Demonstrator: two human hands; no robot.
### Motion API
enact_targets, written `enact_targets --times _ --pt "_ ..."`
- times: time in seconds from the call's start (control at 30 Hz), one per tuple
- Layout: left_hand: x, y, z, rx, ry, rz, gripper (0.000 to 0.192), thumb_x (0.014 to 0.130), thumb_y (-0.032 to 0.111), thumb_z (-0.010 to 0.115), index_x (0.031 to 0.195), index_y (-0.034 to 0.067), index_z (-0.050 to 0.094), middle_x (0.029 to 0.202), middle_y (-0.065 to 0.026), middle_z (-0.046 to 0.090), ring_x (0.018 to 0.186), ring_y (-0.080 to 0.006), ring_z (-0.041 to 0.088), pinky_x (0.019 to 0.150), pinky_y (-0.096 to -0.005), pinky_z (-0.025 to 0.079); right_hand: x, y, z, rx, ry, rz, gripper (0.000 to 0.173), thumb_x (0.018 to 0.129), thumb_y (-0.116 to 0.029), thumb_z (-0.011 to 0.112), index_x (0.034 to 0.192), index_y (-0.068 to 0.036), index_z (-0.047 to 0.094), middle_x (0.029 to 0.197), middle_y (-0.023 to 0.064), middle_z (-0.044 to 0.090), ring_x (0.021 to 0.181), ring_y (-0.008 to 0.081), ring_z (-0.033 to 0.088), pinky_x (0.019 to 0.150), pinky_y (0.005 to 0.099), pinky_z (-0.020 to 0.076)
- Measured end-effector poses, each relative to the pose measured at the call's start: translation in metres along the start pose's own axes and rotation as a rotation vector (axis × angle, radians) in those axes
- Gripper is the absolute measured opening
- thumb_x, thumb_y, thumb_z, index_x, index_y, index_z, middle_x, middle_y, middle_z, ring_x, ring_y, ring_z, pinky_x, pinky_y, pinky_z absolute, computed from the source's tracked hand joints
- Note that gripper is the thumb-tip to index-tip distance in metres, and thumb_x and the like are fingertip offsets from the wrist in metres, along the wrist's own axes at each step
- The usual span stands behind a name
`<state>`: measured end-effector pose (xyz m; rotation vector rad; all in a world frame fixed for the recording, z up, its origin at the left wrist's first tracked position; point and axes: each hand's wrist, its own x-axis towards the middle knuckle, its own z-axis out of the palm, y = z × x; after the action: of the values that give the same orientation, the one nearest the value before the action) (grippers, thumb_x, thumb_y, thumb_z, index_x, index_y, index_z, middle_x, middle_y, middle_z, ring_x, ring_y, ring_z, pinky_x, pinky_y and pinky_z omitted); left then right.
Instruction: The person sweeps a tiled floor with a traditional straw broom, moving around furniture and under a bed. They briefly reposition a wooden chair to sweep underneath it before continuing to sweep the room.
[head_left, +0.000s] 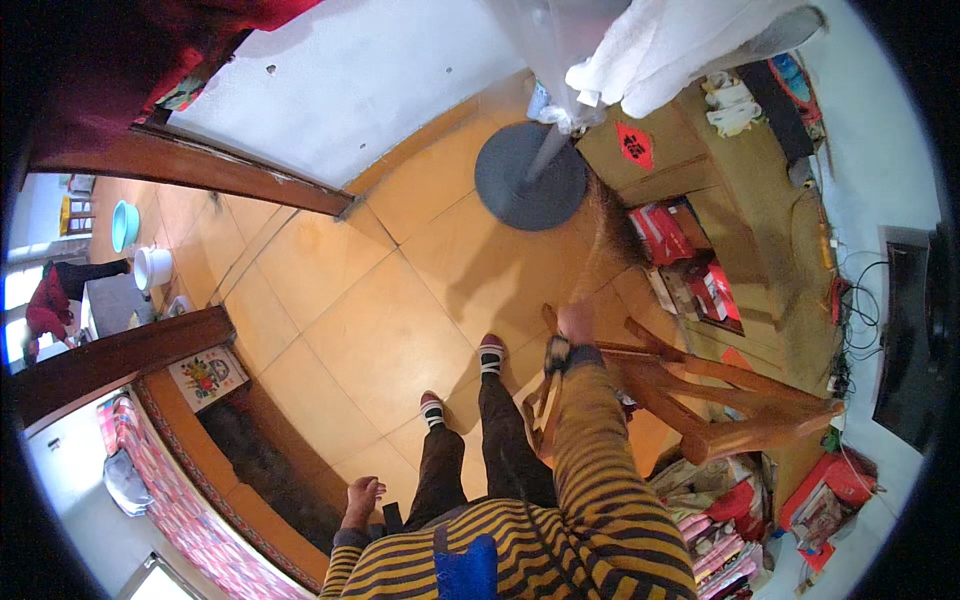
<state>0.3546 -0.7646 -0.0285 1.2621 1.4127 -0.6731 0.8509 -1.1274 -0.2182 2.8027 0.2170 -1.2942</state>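
Observation:
My right hand (576, 321) is stretched forward and blurred, with a dark wristwatch (557, 354) on its wrist. Something brown and blurred, perhaps a broom, extends from near it toward the cabinet; whether the hand grips it is unclear. A wooden chair (720, 382) stands beside the right forearm. My left hand (364, 492) hangs low at my side, its fingers partly curled, with no object visible in it. Beyond my feet, a round dark base (531, 176) carries a pole, with white cloths (652, 56) above.
A wooden cabinet (667, 176) with red boxes stands to the right, below a wall-mounted screen (907, 337). At left are a doorway frame (247, 180), a white bucket (153, 268), a turquoise basin (125, 226) and another person (52, 304) bending. A bed edge (217, 450) lies lower left.

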Motion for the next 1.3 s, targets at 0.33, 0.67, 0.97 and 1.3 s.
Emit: enact_targets --times 0.33,0.67,0.97,1.3 --pt "0.011 0.009 0.011 0.064 -0.076 -0.019 0.031 0.095 0.018 0.051 0.116 -0.005 0.054 0.091 -0.0148 0.068 0.078 -0.0206 0.066 0.064 -0.0306 0.053 -0.093 -0.005 0.014 0.973 0.168 0.199 0.058 0.085 -0.019 0.055 0.136 0.003 0.035 0.114 0.0283 0.052 0.1 0.0388 0.054 0.078 0.0473 0.0468" --pt "0.014 0.024 -0.009 -0.011 -0.047 0.036 0.031 0.095 0.022 0.053 0.114 -0.002 0.056 0.092 -0.0122 0.068 0.08 -0.0183 0.066 0.065 -0.0293 0.053 0.012 0.019 0.004 -0.084 0.09 -0.149 0.025 0.088 -0.018 0.053 0.096 0.003 0.063 0.09 0.0195 0.062 0.084 0.03 0.06 0.07 0.048 0.0472" --pt "0.016 0.02 0.01 0.032 -0.093 0.012 0.028 0.094 0.017 0.051 0.109 -0.006 0.058 0.089 -0.0138 0.068 0.079 -0.0204 0.067 0.065 -0.0311 0.053 -0.088 -0.038 -0.002 0.311 -0.004 0.051 0.036 0.084 -0.019 0.056 0.117 -0.005 0.058 0.101 0.0194 0.062 0.088 0.0286 0.063 0.078 0.0475 0.0473" --pt "0.02 0.025 -0.006 0.012 -0.026 0.131 0.028 0.093 0.017 0.052 0.11 -0.004 0.059 0.088 -0.0135 0.068 0.077 -0.0192 0.067 0.065 -0.0303 0.053 -0.008 -0.003 -0.058 0.86 0.164 0.213 0.035 0.087 -0.019 0.055 0.117 -0.002 0.048 0.087 0.0165 0.055 0.075 0.0268 0.056 0.064 0.042 0.0449"
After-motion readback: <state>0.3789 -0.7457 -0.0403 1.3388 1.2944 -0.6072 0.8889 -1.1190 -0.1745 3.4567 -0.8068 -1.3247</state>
